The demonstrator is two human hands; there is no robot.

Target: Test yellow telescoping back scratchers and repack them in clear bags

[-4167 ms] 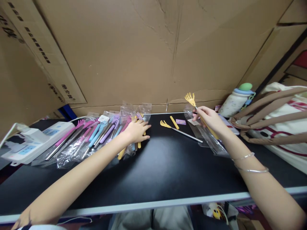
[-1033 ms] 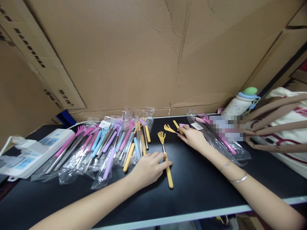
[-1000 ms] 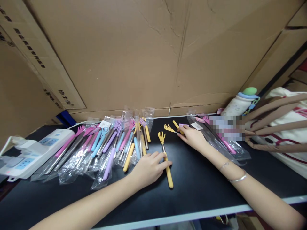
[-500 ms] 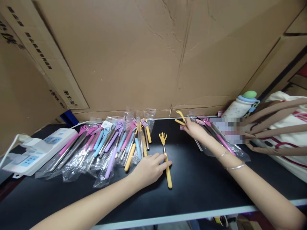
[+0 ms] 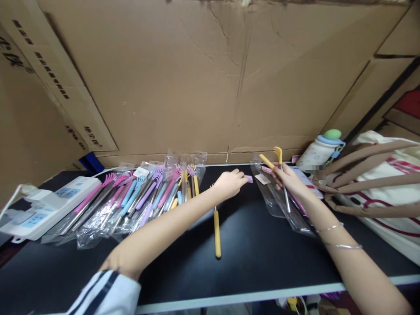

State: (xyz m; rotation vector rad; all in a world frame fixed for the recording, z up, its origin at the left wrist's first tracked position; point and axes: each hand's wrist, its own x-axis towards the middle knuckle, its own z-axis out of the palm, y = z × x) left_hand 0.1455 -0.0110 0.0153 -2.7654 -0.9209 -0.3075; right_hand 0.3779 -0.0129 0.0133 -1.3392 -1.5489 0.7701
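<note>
My right hand point(image 5: 288, 178) grips a yellow back scratcher point(image 5: 278, 154) with a steel shaft, its claw end raised near the cardboard wall; a loose yellow handle piece point(image 5: 266, 161) also sticks up from the same fingers. My left hand point(image 5: 229, 183) reaches across the black table point(image 5: 256, 245), fingers curled onto a small purple label point(image 5: 248, 178). Under my left forearm lies another yellow back scratcher point(image 5: 217, 232), partly hidden. Clear plastic sleeves point(image 5: 274, 199) lie beneath my right hand.
A pile of bagged pink, blue, purple and yellow back scratchers point(image 5: 138, 199) covers the left of the table. A white power strip point(image 5: 42, 205) sits at far left. A bottle point(image 5: 320, 151) and a canvas bag point(image 5: 377, 183) stand right. Cardboard point(image 5: 197, 78) walls the back.
My left hand left the lying yellow scratcher and reached forward to the purple label. My right hand lifted its yellow scratcher and moved right, over the clear sleeves.
</note>
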